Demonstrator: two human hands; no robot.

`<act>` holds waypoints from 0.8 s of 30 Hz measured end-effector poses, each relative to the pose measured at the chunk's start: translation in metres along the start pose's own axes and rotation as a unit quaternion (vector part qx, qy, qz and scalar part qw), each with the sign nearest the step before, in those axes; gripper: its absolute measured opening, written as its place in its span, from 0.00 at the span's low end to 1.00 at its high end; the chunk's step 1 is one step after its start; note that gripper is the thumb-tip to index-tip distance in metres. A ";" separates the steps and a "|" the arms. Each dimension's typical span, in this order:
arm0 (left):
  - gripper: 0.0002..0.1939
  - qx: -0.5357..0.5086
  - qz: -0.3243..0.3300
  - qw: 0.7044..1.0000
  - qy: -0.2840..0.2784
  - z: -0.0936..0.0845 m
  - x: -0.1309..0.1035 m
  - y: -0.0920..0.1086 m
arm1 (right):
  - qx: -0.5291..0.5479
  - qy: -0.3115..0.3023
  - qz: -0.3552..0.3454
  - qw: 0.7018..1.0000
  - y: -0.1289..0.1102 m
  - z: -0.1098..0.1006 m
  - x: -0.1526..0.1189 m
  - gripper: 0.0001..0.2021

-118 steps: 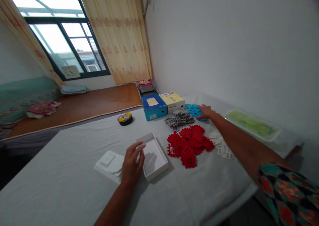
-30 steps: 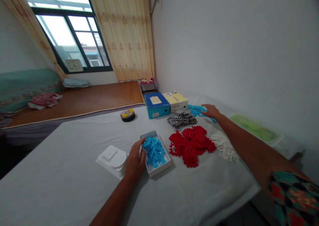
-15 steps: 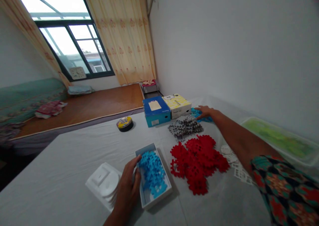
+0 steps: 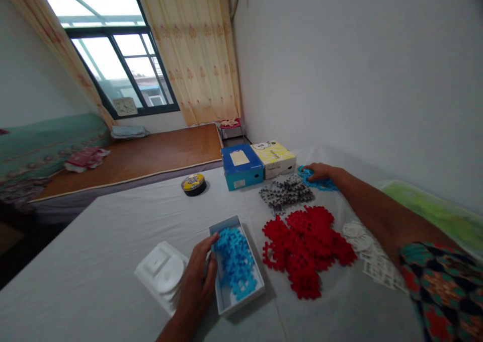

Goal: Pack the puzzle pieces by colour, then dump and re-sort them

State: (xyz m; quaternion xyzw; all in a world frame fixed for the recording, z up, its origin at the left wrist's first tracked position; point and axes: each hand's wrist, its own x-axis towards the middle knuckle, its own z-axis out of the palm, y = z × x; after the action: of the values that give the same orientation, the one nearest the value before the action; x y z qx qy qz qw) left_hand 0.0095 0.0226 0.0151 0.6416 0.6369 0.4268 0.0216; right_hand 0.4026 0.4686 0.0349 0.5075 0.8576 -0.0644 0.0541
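While the left hand (image 4: 202, 270) rests, fingers parted, against a white box (image 4: 243, 301), the right hand (image 4: 319, 172) curls over blue pieces (image 4: 327, 185) on the counter (image 4: 109, 251), grip unclear; probably light and stiff, they should pinch easily by their edges.

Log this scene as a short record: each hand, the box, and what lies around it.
Left hand: at the left rim of the box
Right hand: on the blue pile, grip unclear
Box: white, open, holding blue pieces
Right of box: red pile, then white pieces
Left of box: white stack
Beyond box: gray pile, blue carton, yellow carton
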 end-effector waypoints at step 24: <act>0.21 -0.019 0.009 1.000 -0.015 0.003 0.002 0.001 | 0.002 0.138 0.187 0.973 -0.019 -0.007 -0.062 0.26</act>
State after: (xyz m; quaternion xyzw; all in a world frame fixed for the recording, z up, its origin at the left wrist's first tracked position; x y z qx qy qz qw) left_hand 0.0123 0.0254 0.0145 0.6533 0.6222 0.4294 0.0396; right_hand 0.4157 0.4068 0.0530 0.6627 0.7467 0.0156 -0.0549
